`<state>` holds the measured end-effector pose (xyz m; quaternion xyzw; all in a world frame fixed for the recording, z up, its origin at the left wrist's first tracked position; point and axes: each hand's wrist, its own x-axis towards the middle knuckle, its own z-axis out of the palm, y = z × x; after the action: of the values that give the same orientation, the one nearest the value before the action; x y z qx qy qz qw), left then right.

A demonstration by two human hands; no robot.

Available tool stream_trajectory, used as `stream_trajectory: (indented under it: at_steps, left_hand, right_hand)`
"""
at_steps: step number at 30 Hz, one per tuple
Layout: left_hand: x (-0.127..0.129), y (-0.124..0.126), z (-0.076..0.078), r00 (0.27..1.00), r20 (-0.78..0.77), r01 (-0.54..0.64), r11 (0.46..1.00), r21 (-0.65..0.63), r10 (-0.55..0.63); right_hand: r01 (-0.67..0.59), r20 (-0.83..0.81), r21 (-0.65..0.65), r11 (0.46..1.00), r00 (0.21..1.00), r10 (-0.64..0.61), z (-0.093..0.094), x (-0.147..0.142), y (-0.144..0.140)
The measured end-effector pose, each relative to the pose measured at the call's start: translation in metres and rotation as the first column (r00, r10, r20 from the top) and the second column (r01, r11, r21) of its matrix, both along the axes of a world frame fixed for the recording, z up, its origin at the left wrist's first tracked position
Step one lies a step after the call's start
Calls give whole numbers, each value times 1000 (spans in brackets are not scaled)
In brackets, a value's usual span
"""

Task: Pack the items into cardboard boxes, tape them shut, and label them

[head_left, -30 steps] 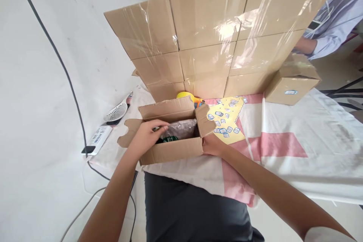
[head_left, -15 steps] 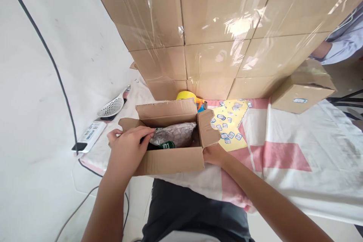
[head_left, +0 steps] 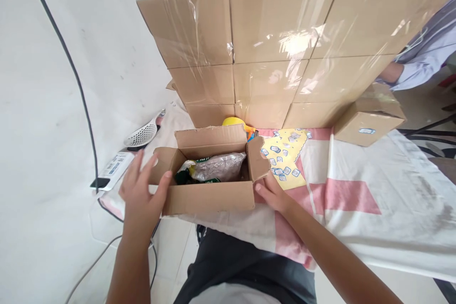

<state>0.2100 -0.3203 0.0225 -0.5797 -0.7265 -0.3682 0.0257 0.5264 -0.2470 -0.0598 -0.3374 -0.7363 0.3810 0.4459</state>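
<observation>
Shifted since the earlier frame: left hand [head_left: 141,194], out of the box [head_left: 210,198] and off the bag [head_left: 224,166], now outside the left end; right hand [head_left: 275,195], thumb now in sight at the near right corner.

Box: one, brown card, upright on the surface [head_left: 409,199], top open. Walls probably stiff, load probably modest; best held low at both ends rather than by the left flap [head_left: 162,157] or right flap [head_left: 259,161], both apt to bend.

Bag: one, clear plastic, lying inside the box; contents unidentified. Likely slippery and yielding; best taken around the middle from above. Alongside: green wrapper [head_left: 182,177], lettered.

Left hand: fingers spread, grasping nothing; thumb at the near left corner, contact uncertain. Right hand: against the right end; fingers partly hidden, firmness of grip impossible to make out.

Behind the box: yellow roll [head_left: 233,121], partly hidden. To the right: yellow sheet [head_left: 297,181] with small labels. Farther back: tall card panel [head_left: 263,14], second carton [head_left: 368,128].
</observation>
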Motion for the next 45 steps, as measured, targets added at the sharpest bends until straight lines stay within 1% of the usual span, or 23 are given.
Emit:
stream_trajectory:
  at_steps: [1, 3, 4, 5, 6, 8, 10, 11, 12, 15, 17, 19, 21, 23, 25, 26, 28, 31, 34, 36, 37, 40, 45]
  left_hand:
    - [-4, -6, -8, 991, 126, -51, 998, 32, 47]
    - [-10, -16, -24, 931, 359, -66, 998, 14, 57]
    - [-13, -20, -31, 907, 418, -49, 999, -12, 50]
    - [-15, -22, -36, 905, 424, -19, 999, -28, 29]
    - [-17, -23, -40, 923, 385, 37, 999, -21, -26]
    - [-20, -24, -44, 944, 230, 238, 971, 21, -237]
    - [-23, -22, -45, 876, 69, 477, 879, 21, -477]
    - [-24, -21, -45, 834, 13, 551, 834, 3, -551]
    - [-25, -21, -45, 812, -24, 583, 813, -16, -583]
    - [-27, -20, -47, 816, -39, 577, 817, -6, -577]
    - [-26, -21, -46, 823, 12, 567, 823, 41, -567]
    - [-19, -21, -42, 846, 105, 515, 852, 95, -523]
    - [-8, -18, -34, 892, 238, 366, 923, 117, -384]
    - [3, -13, -24, 930, 336, 138, 989, 58, -149]
    - [10, -4, -14, 939, 341, -36, 999, -11, 38]
    - [11, 0, -11, 946, 318, -56, 998, -24, 61]
    - [11, 6, -6, 972, 233, 14, 1000, 13, -17]
    - [14, 8, -5, 984, -6, 178, 978, 105, -179]
    - [33, 3, -10, 907, -239, 381, 917, 114, -347]
    - [51, 1, -15, 858, -317, 455, 884, 105, -404]
    - [59, 1, -18, 855, -335, 455, 883, 117, -396]
    - [75, 3, -24, 894, -331, 382, 901, 205, -303]
    - [77, 8, -21, 903, -304, 383, 890, 248, -304]
  right_hand:
    - [13, -20, 9, 1000, 1000, -13, 2, 3, -1]
    - [42, -31, 45, 998, 999, -40, 7, 6, -3]
    - [51, -30, 62, 997, 998, -49, 11, 7, -4]
    - [53, -29, 75, 996, 998, -51, 15, 6, -5]
    - [51, -30, 77, 996, 998, -49, 20, 6, -5]
    - [54, -39, 53, 997, 998, -52, 28, 3, -7]
    - [58, -34, -7, 998, 998, -58, 34, -1, -6]
    - [63, -28, -38, 997, 998, -64, 37, -4, -5]
    - [68, -22, -66, 995, 997, -70, 40, -7, -4]
    - [66, -69, -124, 990, 995, -75, 45, -18, 6]
    - [70, -132, -124, 990, 988, -86, 48, -26, 13]
    - [92, -174, -102, 991, 979, -109, 49, -33, 19]
    - [98, -184, -60, 993, 977, -108, 50, -37, 23]
    - [65, -178, 9, 998, 982, -62, 50, -38, 25]
    - [28, -168, 70, 997, 986, -16, 48, -36, 25]
    - [18, -167, 85, 996, 986, -3, 47, -34, 26]
    - [2, -168, 94, 996, 986, 14, 45, -32, 25]
    - [-24, -157, 110, 994, 987, 41, 44, -30, 22]
    - [-42, -160, 90, 995, 986, 56, 44, -30, 18]
    - [-57, -161, 62, 996, 985, 66, 46, -31, 16]
    - [-64, -158, 48, 997, 985, 71, 46, -31, 15]
    - [-74, -160, -8, 997, 985, 72, 50, -31, 13]
    - [-83, -185, -73, 994, 980, 68, 50, -33, 11]
